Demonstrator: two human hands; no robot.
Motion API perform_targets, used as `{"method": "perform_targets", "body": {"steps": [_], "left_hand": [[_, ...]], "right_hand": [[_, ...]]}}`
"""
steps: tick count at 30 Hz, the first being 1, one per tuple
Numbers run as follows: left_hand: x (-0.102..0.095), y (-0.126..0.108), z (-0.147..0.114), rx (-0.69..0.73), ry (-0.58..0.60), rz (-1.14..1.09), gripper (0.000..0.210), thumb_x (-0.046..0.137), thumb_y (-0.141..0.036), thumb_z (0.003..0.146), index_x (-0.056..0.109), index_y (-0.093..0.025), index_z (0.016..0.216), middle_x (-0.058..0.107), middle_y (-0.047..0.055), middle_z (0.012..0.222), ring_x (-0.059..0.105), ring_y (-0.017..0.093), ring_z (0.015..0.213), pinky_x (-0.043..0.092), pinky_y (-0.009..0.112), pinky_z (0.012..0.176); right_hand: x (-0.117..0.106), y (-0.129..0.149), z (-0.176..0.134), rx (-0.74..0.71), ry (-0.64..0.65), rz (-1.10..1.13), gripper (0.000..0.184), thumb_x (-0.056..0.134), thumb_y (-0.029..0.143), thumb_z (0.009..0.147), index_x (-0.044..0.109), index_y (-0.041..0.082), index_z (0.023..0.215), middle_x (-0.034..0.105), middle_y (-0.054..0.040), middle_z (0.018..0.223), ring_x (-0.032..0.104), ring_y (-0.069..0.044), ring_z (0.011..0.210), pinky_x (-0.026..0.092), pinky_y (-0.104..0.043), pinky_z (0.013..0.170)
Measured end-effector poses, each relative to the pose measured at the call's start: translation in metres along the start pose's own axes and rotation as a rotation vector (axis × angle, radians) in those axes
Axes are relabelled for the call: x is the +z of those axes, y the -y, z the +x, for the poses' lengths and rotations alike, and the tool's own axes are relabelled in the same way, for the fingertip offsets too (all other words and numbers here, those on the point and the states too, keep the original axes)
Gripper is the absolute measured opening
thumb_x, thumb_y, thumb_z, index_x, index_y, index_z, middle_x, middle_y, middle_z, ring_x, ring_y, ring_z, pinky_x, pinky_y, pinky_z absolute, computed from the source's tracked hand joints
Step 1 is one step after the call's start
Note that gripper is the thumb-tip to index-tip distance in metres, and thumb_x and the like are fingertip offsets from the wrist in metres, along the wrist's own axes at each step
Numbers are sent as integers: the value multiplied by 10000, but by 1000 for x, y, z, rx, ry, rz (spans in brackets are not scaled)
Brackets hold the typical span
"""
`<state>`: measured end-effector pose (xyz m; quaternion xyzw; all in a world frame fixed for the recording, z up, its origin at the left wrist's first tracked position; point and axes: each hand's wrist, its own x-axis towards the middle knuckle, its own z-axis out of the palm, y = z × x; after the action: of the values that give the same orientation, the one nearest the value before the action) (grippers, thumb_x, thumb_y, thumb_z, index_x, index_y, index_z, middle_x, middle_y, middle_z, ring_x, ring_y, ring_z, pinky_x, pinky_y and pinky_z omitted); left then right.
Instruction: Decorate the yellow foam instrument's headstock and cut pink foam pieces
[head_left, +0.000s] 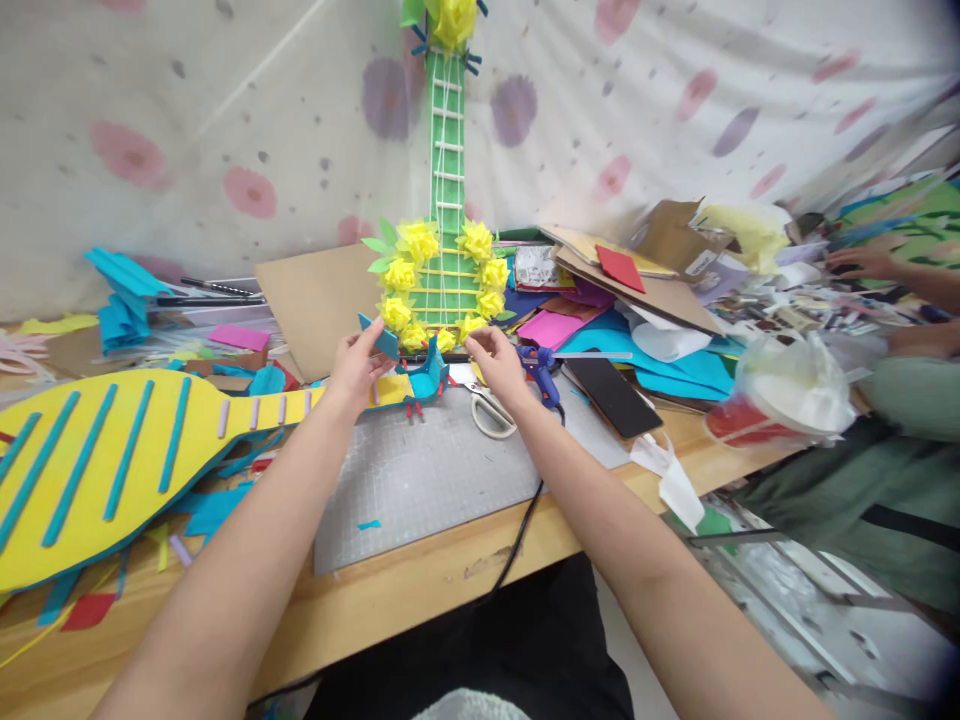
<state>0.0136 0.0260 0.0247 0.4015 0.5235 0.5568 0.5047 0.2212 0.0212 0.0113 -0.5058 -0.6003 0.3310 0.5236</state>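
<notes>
The left hand [356,370] pinches a small flat blue piece [387,344]; the right hand [496,365] is half curled, and whether it grips anything I cannot tell. The flat yellow, blue-edged guitar-shaped craft [204,408] lies at left on the wooden surface [405,575], its narrow end reaching between them. The thin black cord [518,540] (apparently the blue glue gun's [537,372]) could snag the right forearm, dragging that tool. At right, a red-and-white round tub [739,418] holds whitish material, too blurred to identify.
</notes>
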Motion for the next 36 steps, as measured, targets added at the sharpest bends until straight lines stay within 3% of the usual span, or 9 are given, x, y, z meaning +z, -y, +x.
{"method": "perform_targets", "body": {"steps": [3, 8, 11, 19, 21, 24, 26, 32, 36], "left_hand": [[-1, -10, -4, -134, 90, 55, 515, 511, -699, 687, 541, -202, 820, 632, 99, 812, 636, 227, 843, 541, 375, 763], [6, -16, -12, -216, 140, 78, 493, 553, -684, 669, 553, -200, 762, 615, 94, 731, 639, 238, 815, 546, 385, 752], [10, -16, -16, -265, 149, 60, 408, 589, -609, 701, 549, -202, 707, 595, 67, 663, 632, 208, 721, 545, 376, 748], [1, -24, -20, -337, 205, 170, 483, 493, -653, 752, 569, -176, 739, 635, 112, 747, 645, 225, 741, 539, 371, 698], [-7, -25, -18, -303, 130, 273, 483, 477, -651, 761, 548, -174, 784, 635, 121, 807, 649, 239, 763, 532, 378, 670], [-19, -22, -11, -81, -101, 411, 353, 541, -519, 774, 494, -181, 863, 619, 115, 924, 646, 229, 817, 516, 379, 712], [-26, -16, -7, 51, -158, 469, 277, 582, -401, 760, 472, -183, 890, 608, 110, 971, 634, 215, 875, 498, 380, 789], [-35, 7, -7, 217, 81, 671, 340, 634, -261, 659, 491, -182, 958, 610, 93, 1035, 588, 213, 998, 438, 407, 918], [-36, 6, -14, 263, 290, 808, 580, 685, -263, 594, 470, -180, 1126, 538, 129, 1239, 509, 262, 1165, 395, 428, 976]], "right_hand": [[-3, 25, 0, -224, 15, -185, 283, 539, 371, 790, 522, 202, 1016, 589, -79, 1032, 571, -178, 890, 456, -341, 818], [8, 56, -2, -653, 331, -558, 561, 611, 340, 760, 419, 198, 1267, 447, -139, 1299, 395, -278, 1215, 338, -464, 995], [20, 61, 0, -759, 426, -714, 581, 585, 267, 779, 381, 178, 1315, 392, -141, 1366, 338, -286, 1259, 291, -483, 1027], [25, 67, 10, -775, 458, -917, 478, 620, 288, 746, 524, 101, 1175, 529, -159, 1169, 384, -308, 1144, 307, -458, 979], [19, 68, 17, -759, 472, -922, 511, 668, 347, 702, 556, 124, 1148, 513, -149, 1200, 367, -316, 1163, 303, -464, 980], [11, 68, 29, -688, 575, -944, 524, 712, 386, 646, 603, 169, 1110, 506, -129, 1224, 352, -320, 1192, 310, -462, 982], [9, 67, 36, -643, 671, -977, 519, 728, 377, 623, 624, 186, 1095, 512, -124, 1223, 350, -321, 1205, 320, -455, 984], [14, 63, 49, -572, 822, -1056, 527, 737, 380, 601, 646, 209, 1092, 537, -117, 1200, 359, -336, 1207, 352, -450, 965], [20, 61, 50, -529, 845, -1085, 526, 737, 386, 594, 649, 232, 1089, 561, -103, 1151, 397, -330, 1164, 386, -434, 916]]}}
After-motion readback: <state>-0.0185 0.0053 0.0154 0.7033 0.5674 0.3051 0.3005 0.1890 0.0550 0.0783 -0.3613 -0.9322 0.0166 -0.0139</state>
